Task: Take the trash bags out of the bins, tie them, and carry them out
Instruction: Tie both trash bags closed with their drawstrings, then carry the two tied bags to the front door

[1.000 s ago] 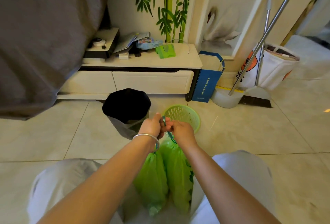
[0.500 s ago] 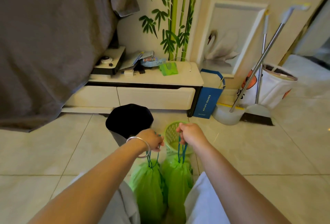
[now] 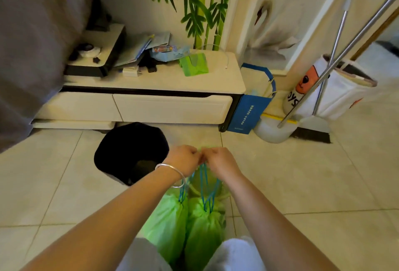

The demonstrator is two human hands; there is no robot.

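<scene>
- two green trash bags hang side by side between the person's knees, just above the tiled floor, their necks already cinched by blue drawstrings.
- the bags look soft and thin, sagging into long teardrops; judged light to moderate in weight, and the film would likely tear if grabbed by the body.
- the sensible hold is the drawstring loops, which carry the load without stressing the plastic.
- the left hand, with a silver bangle at the wrist, has its fingers curled tight around the cords of the left bag.
- the right hand is likewise closed on the cords of the right bag.
- the knuckles of both hands meet; whether the fingertips are knotting cords together is probably so, but they are hidden.
- the black bin stands just left of the hands; a green basket bin sits mostly hidden behind them.
</scene>
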